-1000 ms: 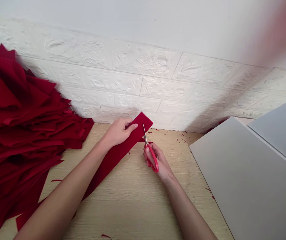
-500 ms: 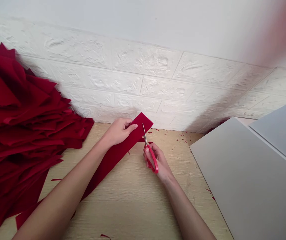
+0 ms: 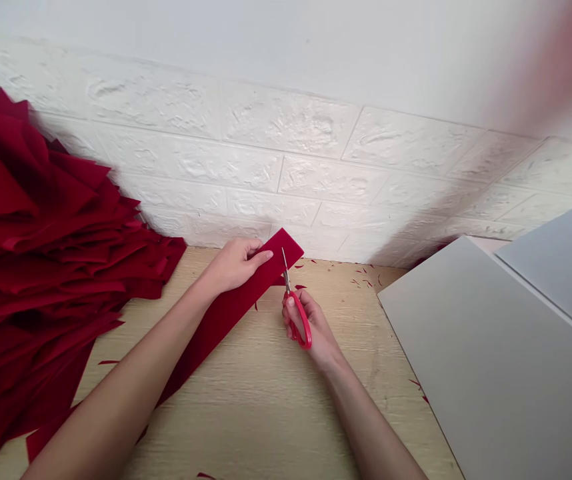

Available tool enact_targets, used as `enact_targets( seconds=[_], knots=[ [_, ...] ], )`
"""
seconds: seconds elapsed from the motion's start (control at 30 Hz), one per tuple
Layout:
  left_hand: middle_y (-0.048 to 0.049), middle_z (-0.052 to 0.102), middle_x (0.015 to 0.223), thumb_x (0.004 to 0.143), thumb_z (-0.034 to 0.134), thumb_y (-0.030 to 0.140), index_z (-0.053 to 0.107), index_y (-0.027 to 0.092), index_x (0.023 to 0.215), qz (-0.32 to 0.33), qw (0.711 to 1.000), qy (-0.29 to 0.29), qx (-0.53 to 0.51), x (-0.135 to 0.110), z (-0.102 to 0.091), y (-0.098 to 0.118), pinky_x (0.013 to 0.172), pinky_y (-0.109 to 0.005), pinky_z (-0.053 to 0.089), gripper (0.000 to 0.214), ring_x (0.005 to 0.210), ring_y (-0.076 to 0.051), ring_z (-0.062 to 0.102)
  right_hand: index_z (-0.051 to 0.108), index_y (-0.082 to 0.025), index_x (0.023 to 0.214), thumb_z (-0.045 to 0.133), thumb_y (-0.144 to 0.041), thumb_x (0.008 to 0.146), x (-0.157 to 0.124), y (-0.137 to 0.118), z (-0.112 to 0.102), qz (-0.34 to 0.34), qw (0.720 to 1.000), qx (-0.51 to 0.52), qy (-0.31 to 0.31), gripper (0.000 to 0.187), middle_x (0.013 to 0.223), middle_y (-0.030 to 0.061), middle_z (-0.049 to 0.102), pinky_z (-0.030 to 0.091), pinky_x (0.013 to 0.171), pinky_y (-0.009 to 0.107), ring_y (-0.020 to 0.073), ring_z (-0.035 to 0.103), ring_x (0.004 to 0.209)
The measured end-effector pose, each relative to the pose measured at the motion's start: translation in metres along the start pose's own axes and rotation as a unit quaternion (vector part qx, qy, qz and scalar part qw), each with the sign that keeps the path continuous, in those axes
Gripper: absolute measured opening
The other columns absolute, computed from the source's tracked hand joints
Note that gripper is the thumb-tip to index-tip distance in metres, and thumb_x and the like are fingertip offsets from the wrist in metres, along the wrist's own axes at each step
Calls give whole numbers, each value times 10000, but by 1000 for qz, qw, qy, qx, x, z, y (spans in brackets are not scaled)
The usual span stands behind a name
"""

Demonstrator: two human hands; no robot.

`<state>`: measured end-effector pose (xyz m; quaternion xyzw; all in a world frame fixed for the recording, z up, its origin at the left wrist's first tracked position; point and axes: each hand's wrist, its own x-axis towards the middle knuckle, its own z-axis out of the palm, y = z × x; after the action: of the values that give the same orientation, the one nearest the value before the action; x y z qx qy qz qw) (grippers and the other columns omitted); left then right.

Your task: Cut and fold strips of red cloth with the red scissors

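A long dark red fabric strip [image 3: 226,325] runs slantwise from beneath my left forearm up toward the wall. Near its upper end my left hand [image 3: 239,265] pinches it, thumb on top and fingers mostly hidden behind. My right hand [image 3: 311,323] grips red-handled scissors [image 3: 300,323], fingers in the loops. One pointed blade lies over the face of the strip close to its far end; the other blade is out of sight beneath the fabric. The strip's squared end is still joined to the rest.
A tall heap of red fabric pieces [image 3: 56,247] leans at the left against the white brick-patterned wall [image 3: 246,160]. On the right stands a large pale grey box or panel [image 3: 486,360]. Small red scraps [image 3: 366,283] dot the wooden tabletop [image 3: 276,407].
The scissors and my right hand have shifted slightly left against the strip. The whole view has moved a little; my left hand keeps its hold.
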<state>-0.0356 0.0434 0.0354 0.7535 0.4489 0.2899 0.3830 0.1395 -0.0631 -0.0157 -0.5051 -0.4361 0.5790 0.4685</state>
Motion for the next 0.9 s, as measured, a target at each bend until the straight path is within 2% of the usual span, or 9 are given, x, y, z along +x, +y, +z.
enact_targets(
  seconds=[0.13,0.37,0.6,0.77,0.9],
  knots=[
    [-7,622,668,887,497,457,590,173,734,8,1000,-7,-1,0,5,1,539,-257,362,335,582,-149,542,481,-229,817,655,-680,802,0,0,-2,-5,1000,8,0,483,636,-70,494,358,489,228,75,414,494],
    [-2,629,642,868,535,460,624,173,731,-6,1000,-1,-10,0,4,1,529,-252,369,330,560,-150,552,457,-233,753,713,-689,734,3,-1,-4,-7,1000,8,12,523,558,-94,444,320,407,206,61,356,428],
    [10,595,610,876,530,468,607,172,703,0,1000,-26,-12,-1,6,1,518,-248,348,351,542,-136,515,490,-226,807,658,-681,794,1,0,-3,13,1000,16,14,485,596,-74,507,344,434,207,72,430,448],
    [6,610,642,873,538,464,625,168,734,-10,999,-35,-18,-1,7,0,529,-247,350,338,557,-136,520,472,-226,776,675,-677,781,3,1,-6,8,1000,-3,13,494,551,-83,495,326,404,200,63,389,408],
    [1,631,674,879,528,469,649,166,782,-18,998,-43,-33,0,6,-1,533,-247,357,340,571,-139,533,465,-228,775,669,-690,778,2,-1,-5,1,1000,-3,8,505,554,-80,507,333,405,201,67,414,408]
  ],
)
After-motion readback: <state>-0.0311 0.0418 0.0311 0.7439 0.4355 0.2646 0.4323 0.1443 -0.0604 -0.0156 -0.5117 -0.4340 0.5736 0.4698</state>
